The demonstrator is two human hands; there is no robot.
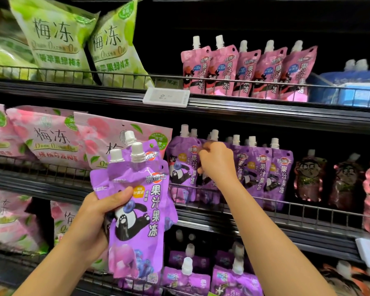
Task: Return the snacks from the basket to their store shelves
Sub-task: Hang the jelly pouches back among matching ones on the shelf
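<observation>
Head view: we find the right hand, mid-frame, fingers curled on a purple pouch in the middle shelf's row. The left hand, lower left, grips three matching spare pouches. We advise seating it upright behind the wire rail, label outward. Legible: "果汁果冻", "梅冻", price tag "2.".

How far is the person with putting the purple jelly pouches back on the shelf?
Partly done. The row of purple spouted jelly pouches already stands behind the black wire shelf rail. In hand: the right hand grips one pouch in that row, seemingly setting it in. Left: the left hand holds a bunch of matching purple pouches, three white caps showing. The basket is not in view.
</observation>
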